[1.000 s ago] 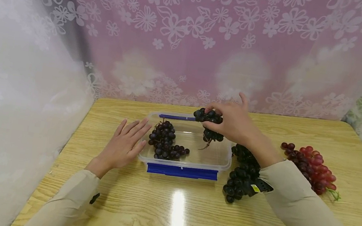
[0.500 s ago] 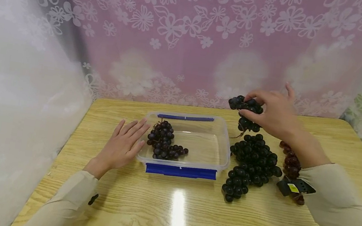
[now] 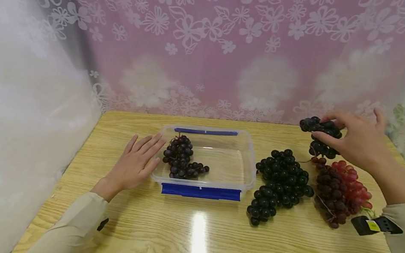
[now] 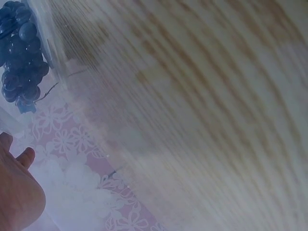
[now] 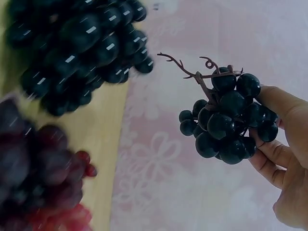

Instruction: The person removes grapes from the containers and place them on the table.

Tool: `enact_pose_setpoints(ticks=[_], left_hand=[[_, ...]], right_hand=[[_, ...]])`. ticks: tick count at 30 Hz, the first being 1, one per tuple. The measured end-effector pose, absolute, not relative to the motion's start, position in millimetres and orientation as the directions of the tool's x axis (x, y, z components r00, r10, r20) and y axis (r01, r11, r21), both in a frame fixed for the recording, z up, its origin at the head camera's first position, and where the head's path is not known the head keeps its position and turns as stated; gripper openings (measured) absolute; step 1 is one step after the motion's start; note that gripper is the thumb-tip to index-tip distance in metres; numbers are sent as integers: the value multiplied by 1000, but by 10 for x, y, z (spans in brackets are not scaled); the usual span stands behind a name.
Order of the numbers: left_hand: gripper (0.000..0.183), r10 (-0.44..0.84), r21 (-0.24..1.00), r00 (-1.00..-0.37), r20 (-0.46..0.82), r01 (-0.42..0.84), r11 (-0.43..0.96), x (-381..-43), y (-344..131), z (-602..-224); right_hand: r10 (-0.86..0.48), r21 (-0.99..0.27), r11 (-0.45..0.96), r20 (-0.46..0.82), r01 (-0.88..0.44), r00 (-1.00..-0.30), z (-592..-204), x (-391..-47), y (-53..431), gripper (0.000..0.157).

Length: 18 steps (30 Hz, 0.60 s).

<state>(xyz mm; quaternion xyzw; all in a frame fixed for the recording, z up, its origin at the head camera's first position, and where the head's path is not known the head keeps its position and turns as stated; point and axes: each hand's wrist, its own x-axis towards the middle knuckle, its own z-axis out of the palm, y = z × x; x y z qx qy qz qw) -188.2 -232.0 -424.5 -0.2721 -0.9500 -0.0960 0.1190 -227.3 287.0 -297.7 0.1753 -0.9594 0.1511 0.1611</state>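
My right hand [image 3: 363, 140] pinches a small bunch of black grapes [image 3: 321, 137] between thumb and fingers, held up above the back right of the table. Its brown, curly stem [image 5: 207, 82] shows in the right wrist view. At the left side of a clear plastic box [image 3: 251, 163] with blue clips, my left hand [image 3: 132, 166] lies with straight fingers touching the rim. Inside the box, to the left, rests a bunch of dark purple grapes [image 3: 181, 158]. In the left wrist view only part of the left hand [image 4: 19, 187] appears at the edge.
Right of the box lies a large heap of black grapes [image 3: 282, 181]. Beyond it, below my right hand, are a dark red bunch [image 3: 331, 190] and a bright red bunch [image 3: 357, 187]. A pink floral curtain [image 3: 212, 58] hangs behind the wooden table [image 3: 156, 232].
My right hand has carried the black grape bunch from over the box to the right, past the black heap, to above the red grapes. The left hand stays at the box.
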Motion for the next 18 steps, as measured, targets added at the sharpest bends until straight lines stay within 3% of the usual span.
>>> enact_pose_setpoints(ticks=[10,18], left_hand=[[56,494,122,-823,279,541,832,-1883,-2318,-4255],[56,492,125,-823,284,540,832,-1894,-2314,-4268]], right_hand=[[-262,-238,900,375,-365,-889,-3186,-2163,3205,32],[-192,-180,946,357,-269,-914,-3223,-2112,3482,42]])
